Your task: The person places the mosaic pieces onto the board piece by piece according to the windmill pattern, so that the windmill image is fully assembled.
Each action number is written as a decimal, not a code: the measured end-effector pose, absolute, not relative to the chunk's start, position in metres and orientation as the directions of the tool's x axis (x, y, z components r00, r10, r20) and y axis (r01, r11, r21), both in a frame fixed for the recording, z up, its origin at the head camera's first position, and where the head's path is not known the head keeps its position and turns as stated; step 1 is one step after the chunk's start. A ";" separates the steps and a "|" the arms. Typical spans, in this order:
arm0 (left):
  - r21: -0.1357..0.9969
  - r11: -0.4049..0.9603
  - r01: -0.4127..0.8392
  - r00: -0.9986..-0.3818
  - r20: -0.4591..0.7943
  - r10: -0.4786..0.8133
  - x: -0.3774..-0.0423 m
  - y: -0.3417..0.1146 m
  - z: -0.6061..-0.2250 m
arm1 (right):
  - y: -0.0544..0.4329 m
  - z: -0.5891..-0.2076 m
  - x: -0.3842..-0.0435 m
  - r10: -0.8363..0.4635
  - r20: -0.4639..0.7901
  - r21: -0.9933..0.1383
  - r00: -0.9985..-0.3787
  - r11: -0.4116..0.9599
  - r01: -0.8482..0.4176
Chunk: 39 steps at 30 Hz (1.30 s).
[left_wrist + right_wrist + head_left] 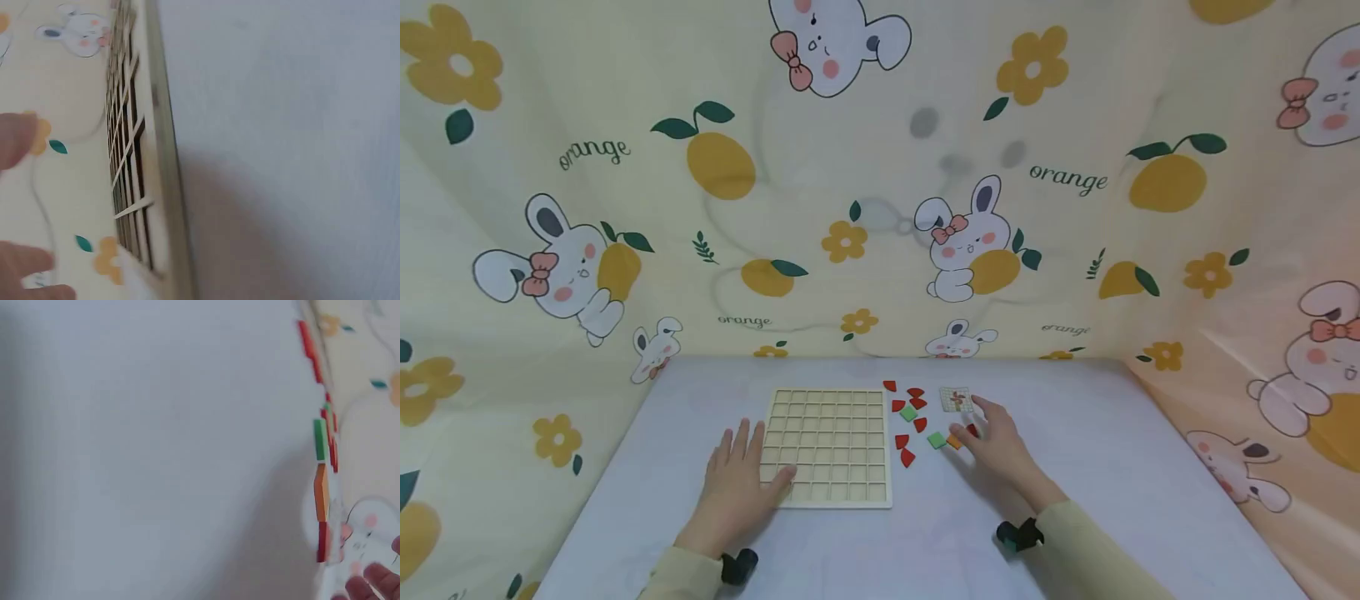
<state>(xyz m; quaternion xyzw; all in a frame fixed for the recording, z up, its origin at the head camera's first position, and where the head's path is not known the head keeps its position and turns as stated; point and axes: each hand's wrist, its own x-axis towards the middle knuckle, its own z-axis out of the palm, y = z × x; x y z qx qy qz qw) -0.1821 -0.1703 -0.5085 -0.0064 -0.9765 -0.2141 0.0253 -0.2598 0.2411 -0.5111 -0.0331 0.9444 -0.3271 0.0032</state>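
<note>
A pale wooden grid board with square cells lies on the table. My left hand rests at its left side, fingers spread and thumb over the lower left cells. In the left wrist view the board's frame appears edge-on, with blurred fingertips at the left. My right hand hovers beside a small patterned card, fingers slightly bent, and nothing is visible in them. Under and beside it lie a red piece, an orange piece and a green piece.
Several red quarter-round pieces and another green square lie scattered right of the board. White cloth covers the table. A printed curtain with rabbits and oranges stands behind and at both sides.
</note>
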 end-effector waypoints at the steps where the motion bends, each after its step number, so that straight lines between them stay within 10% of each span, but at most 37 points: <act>1: 0.483 0.876 0.003 -0.999 0.031 -0.014 -0.185 -0.170 -0.509 | 0.243 -0.512 -0.263 -0.044 -0.016 -0.675 -0.999 0.738 -0.022; 10: 0.848 0.485 -0.214 -0.974 -0.148 -0.172 -0.203 -0.176 -0.519 | 0.261 -0.522 -0.280 0.012 -0.188 -0.788 -0.982 0.595 0.158; 39: 0.815 0.540 -0.212 -0.974 -0.129 -0.187 -0.199 -0.183 -0.528 | 0.258 -0.538 -0.282 0.040 -0.131 -0.752 -0.991 0.647 0.125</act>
